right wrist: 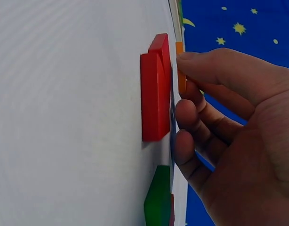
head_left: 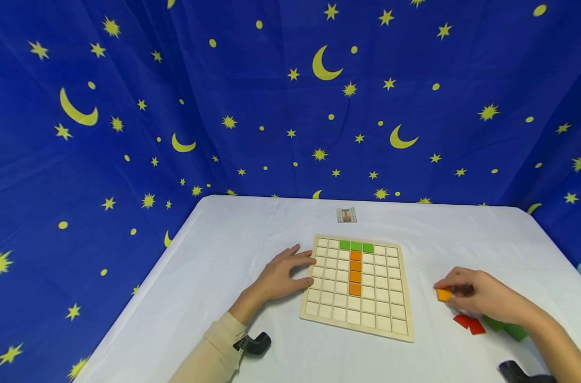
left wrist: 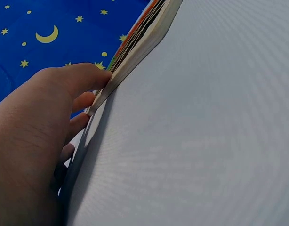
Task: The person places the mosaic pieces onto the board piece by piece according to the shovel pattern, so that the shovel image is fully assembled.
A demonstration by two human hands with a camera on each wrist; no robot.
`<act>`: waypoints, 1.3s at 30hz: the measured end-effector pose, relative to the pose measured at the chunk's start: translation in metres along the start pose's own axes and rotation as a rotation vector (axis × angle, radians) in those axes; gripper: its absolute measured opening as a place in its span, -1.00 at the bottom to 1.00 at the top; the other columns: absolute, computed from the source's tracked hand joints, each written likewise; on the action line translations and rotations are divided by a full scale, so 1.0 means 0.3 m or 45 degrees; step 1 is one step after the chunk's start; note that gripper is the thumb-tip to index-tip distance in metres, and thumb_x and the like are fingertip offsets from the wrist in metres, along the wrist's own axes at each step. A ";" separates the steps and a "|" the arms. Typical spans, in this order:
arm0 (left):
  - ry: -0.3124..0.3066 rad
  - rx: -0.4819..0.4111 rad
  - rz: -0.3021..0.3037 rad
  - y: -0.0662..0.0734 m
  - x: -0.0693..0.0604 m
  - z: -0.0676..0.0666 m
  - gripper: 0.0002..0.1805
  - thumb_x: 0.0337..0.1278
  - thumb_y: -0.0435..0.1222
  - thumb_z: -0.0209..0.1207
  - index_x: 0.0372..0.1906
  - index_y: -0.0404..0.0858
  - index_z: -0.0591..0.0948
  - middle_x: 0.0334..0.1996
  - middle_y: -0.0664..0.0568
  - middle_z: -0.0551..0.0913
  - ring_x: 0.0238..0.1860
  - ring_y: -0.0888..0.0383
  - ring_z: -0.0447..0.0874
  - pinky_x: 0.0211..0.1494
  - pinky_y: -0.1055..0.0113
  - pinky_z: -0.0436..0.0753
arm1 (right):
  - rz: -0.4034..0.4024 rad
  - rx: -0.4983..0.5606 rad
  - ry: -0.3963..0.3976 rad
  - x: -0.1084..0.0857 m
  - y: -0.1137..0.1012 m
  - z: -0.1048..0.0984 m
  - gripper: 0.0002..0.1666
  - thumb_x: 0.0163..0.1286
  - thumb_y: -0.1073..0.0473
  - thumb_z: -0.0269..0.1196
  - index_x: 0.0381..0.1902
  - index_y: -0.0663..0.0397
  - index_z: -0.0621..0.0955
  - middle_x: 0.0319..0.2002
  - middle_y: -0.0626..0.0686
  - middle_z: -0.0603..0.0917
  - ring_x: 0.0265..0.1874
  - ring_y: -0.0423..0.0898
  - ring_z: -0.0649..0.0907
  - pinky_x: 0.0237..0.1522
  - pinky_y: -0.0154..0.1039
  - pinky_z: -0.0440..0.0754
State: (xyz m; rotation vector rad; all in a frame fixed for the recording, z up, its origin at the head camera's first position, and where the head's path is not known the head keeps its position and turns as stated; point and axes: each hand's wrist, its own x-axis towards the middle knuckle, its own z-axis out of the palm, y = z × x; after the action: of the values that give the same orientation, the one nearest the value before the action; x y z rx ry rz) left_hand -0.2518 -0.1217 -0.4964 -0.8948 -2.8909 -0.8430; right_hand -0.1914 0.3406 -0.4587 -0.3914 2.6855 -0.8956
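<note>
A wooden grid board (head_left: 381, 331) lies on the white table, with three green tiles (head_left: 356, 246) across its top row and a column of several orange tiles (head_left: 355, 276) below the middle one. The left hand (head_left: 283, 274) touches the board's left edge with thumb and fingertips, fingers spread; the left wrist view shows this hand (left wrist: 45, 108) at the board's side (left wrist: 135, 59). To the right of the board, the right hand (head_left: 481, 292) pinches an orange tile (head_left: 444, 294). In the right wrist view, the hand (right wrist: 243, 113) has thumb and finger on that tile (right wrist: 181, 70).
Red pieces (head_left: 470, 323) lie just below the right hand, and green pieces (head_left: 514, 331) lie partly hidden under the right forearm. A small patterned card (head_left: 346, 215) lies behind the board. A blue cloth with stars and moons (head_left: 271, 106) hangs around the table (head_left: 252, 223).
</note>
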 end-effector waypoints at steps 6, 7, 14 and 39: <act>0.002 -0.002 0.006 -0.002 0.002 0.002 -0.45 0.11 0.16 0.20 0.22 0.14 0.55 0.34 0.34 0.33 0.46 0.16 -0.02 0.40 -0.01 0.12 | 0.017 0.002 0.012 0.014 -0.015 0.006 -0.61 0.12 0.02 0.43 -0.05 -0.16 0.70 -0.25 -0.10 0.59 -0.32 -0.12 0.50 -0.36 -0.35 0.50; 0.002 -0.001 0.006 -0.002 0.002 0.002 -0.45 0.11 0.16 0.20 0.22 0.14 0.55 0.34 0.34 0.33 0.46 0.16 -0.02 0.40 -0.02 0.12 | 0.022 0.008 0.010 0.016 -0.018 0.007 -0.61 0.12 0.02 0.43 -0.05 -0.16 0.70 -0.25 -0.11 0.59 -0.32 -0.11 0.50 -0.35 -0.35 0.51; 0.008 -0.003 0.006 0.000 -0.001 0.001 -0.45 0.11 0.17 0.19 0.22 0.12 0.56 0.34 0.33 0.34 0.46 0.12 0.00 0.40 -0.04 0.13 | -0.018 0.031 -0.001 0.026 -0.033 0.009 -0.61 0.13 0.03 0.43 -0.05 -0.14 0.70 -0.24 -0.10 0.60 -0.32 -0.12 0.51 -0.35 -0.34 0.50; 0.003 0.003 0.019 0.002 0.000 -0.005 -0.44 0.13 0.19 0.16 0.23 0.11 0.55 0.34 0.29 0.34 0.46 0.09 0.01 0.37 -0.11 0.16 | -0.115 -0.020 -0.013 0.080 -0.077 0.035 -0.64 0.11 0.02 0.44 -0.08 -0.21 0.71 -0.26 -0.17 0.61 -0.34 -0.14 0.52 -0.35 -0.34 0.52</act>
State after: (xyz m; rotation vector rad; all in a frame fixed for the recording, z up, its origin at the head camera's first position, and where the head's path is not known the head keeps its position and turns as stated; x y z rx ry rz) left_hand -0.2517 -0.1219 -0.4948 -0.9137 -2.8784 -0.8393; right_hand -0.2062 0.3091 -0.4568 -0.5225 2.6861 -0.8953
